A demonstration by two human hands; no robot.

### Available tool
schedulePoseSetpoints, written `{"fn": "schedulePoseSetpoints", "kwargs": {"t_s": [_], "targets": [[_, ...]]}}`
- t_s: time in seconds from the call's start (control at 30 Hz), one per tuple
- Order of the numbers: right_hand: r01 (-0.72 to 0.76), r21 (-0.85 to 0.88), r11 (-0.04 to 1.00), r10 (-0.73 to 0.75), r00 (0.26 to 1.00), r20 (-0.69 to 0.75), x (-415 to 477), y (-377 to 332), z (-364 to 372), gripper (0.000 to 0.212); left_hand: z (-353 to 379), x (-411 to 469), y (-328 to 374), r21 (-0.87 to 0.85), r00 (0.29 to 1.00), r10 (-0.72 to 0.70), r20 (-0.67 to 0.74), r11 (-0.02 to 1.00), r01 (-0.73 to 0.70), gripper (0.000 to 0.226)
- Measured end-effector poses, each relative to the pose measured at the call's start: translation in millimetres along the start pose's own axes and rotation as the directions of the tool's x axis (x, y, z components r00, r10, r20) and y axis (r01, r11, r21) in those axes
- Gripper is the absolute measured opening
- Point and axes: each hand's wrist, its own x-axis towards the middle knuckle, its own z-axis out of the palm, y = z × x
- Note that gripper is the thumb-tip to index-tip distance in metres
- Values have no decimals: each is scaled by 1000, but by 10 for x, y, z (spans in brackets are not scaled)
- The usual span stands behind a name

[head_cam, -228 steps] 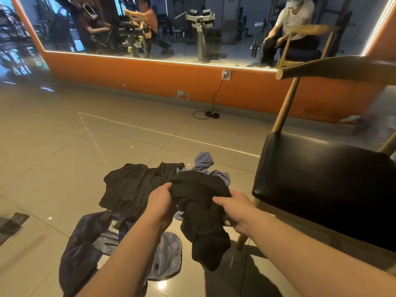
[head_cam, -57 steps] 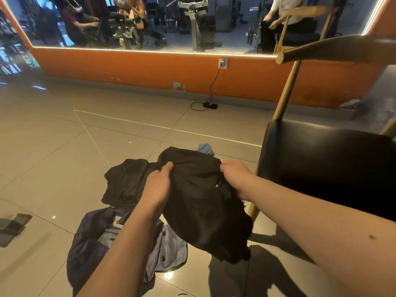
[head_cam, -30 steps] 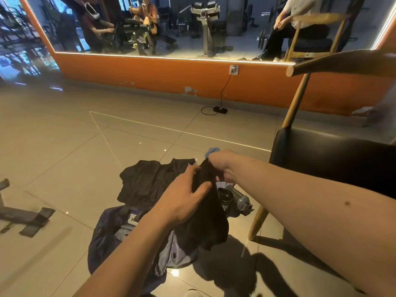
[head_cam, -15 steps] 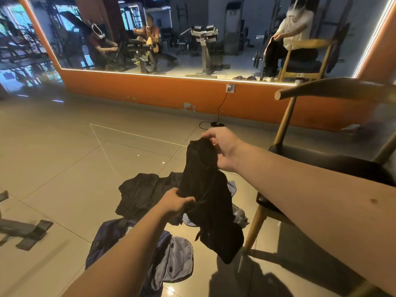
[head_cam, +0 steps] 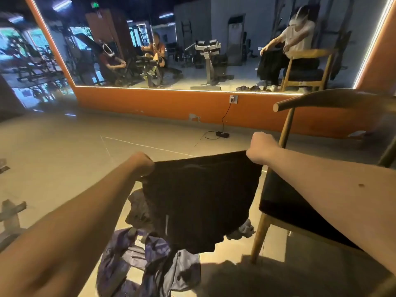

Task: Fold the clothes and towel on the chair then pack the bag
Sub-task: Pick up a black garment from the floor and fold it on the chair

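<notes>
Black garment [head_cam: 199,196] up in the air, spread flat between both hands. Top edge pulled taut, the rest hanging loose. It hangs over the floor [head_cam: 64,157], just left of the chair [head_cam: 275,194], touching nothing below.

Left hand [head_cam: 142,165]: fist, fingers curled round the garment's top left corner. Right hand [head_cam: 262,150]: fist gripping the top right corner, a bit higher than the left. Both forearms stretched forward.

Chair: black seat, wooden legs and curved back rail, on the right. Nothing visible on the part of the seat that shows; the right forearm covers some of it.

Bag [head_cam: 128,260]: dark blue, lying open on the floor below the held garment, near the bottom edge of the view. Second dark garment [head_cam: 137,211] crumpled on the floor just beyond the bag, partly hidden behind the held one. Grey-blue cloth [head_cam: 246,229] on the floor near the chair's front leg, peeking out under the garment's lower right edge; cannot tell if it is the towel.

Background: big mirror [head_cam: 192,50] on an orange wall [head_cam: 171,106], with a seated person holding dark cloth in the reflection. Power strip [head_cam: 222,134] on the floor by the wall, cable running up to a socket [head_cam: 233,99]. Grey metal gear [head_cam: 10,213] at the left edge, blurred.
</notes>
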Motion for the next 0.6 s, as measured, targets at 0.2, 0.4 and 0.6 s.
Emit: {"fn": "schedulePoseSetpoints", "kwargs": {"t_s": [0.2,0.4,0.6], "targets": [[13,58,998,-19,994,103,102,-34,-147,11,-485,-179,542,281,993,58,-106,959,-26,21],[-37,245,969,-40,952,304,-5,-191,-253,7,-493,8,562,-166,998,-69,3,984,68,12],[216,364,906,-223,975,-23,-85,-303,-191,20,-435,22,650,-453,994,22,-110,889,-70,16]]}}
